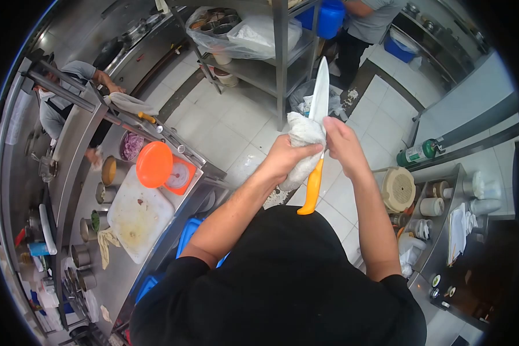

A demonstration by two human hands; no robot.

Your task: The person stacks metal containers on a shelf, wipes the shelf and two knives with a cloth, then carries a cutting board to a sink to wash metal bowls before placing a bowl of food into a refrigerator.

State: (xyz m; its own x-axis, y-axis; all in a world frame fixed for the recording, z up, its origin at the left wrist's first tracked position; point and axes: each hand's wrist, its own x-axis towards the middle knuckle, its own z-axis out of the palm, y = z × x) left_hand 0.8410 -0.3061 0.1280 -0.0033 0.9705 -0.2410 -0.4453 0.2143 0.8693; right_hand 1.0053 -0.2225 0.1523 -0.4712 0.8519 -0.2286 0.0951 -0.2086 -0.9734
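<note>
A chef's knife [321, 95] with a yellow handle [313, 187] is held in front of my chest, its blade pointing up and away. My left hand [285, 157] is closed on a whitish cloth [304, 131] bunched against the base of the blade, thumb pressing across it. On the other side, my right hand [345, 147] is closed at the lower blade, with its thumb against the metal. Its other fingertips are partly hidden. The yellow handle hangs below both hands, toward my black shirt.
On the left counter are a stained white cutting board [139, 213], an orange scale [180, 175] and metal containers [114, 171]. A person [69, 98] works behind it; another person [366, 29] stands at the back. A metal shelf [254, 72] stands ahead, a green cylinder [419, 152] at right.
</note>
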